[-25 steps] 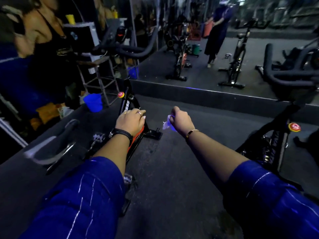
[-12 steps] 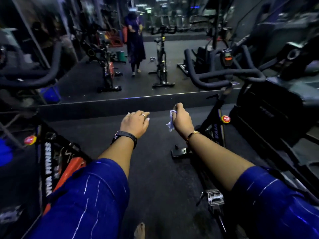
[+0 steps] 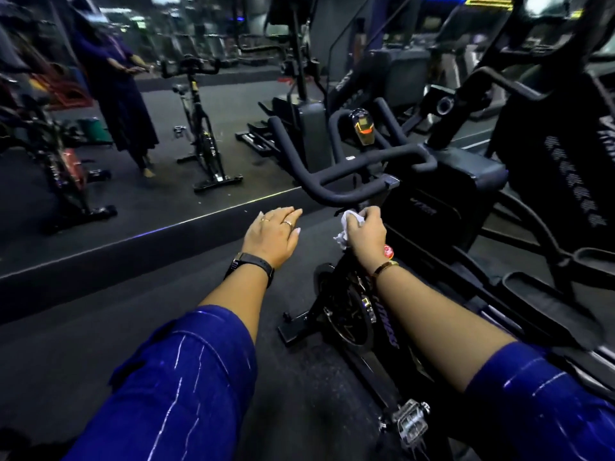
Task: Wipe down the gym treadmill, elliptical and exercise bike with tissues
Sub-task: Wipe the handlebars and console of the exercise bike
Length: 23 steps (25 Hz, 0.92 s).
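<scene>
Head camera looks down over a dark gym floor (image 3: 159, 314). A big black elliptical machine (image 3: 466, 184) stands to the right of the right hand (image 3: 366, 232) and a bit past it. A black exercise bike (image 3: 349, 314) sits under that hand, and its curved black handlebar (image 3: 346, 193) is just above the fingers. The right hand is curled round a crumpled white tissue (image 3: 346, 224), which pokes out on the thumb side, close to the bike's post. The left hand (image 3: 271, 236) floats beside the right one, palm down, fingers straight and close together, holding nothing. A small round red knob (image 3: 388, 251) peeks out by the right wrist.
</scene>
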{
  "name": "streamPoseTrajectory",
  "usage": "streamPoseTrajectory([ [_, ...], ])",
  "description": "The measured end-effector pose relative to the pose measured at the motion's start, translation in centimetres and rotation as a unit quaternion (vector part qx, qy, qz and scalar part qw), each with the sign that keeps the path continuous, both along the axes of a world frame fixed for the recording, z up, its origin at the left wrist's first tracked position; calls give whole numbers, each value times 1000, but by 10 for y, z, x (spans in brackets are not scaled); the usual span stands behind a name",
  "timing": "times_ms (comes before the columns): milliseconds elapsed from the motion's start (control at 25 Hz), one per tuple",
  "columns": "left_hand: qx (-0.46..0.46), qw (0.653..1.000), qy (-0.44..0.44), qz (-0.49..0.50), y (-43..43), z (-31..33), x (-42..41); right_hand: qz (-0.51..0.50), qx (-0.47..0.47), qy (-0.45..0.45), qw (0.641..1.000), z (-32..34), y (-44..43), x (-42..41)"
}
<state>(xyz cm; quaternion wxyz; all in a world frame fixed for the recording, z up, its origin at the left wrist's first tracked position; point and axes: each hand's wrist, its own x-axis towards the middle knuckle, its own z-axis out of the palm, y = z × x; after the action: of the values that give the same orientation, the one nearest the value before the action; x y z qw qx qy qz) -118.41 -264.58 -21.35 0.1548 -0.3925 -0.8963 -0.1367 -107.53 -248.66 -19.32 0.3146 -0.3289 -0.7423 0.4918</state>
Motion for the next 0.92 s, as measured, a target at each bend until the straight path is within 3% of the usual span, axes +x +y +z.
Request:
streamPoseTrajectory([
  [80, 0, 1000, 11, -27, 23, -2, -23, -64, -118, 10, 991, 0, 16, -19],
  [160, 5, 999, 23, -46, 43, -5, -39, -68, -236, 91, 965, 5, 31, -32],
  [320, 22, 996, 39, -82, 83, -4, -75, -112, -206, 132, 963, 18, 61, -51],
  [520, 9, 992, 75, -99, 109, -3, -116, -80, 50, 79, 992, 21, 104, -66],
  [640, -14, 985, 95, -140, 117, -3, -136, -70, 306, -34, 949, 7, 137, -90],
  [920, -12, 983, 100, -154, 129, -24, -165, -31, 420, -29, 906, -75, 122, -117],
])
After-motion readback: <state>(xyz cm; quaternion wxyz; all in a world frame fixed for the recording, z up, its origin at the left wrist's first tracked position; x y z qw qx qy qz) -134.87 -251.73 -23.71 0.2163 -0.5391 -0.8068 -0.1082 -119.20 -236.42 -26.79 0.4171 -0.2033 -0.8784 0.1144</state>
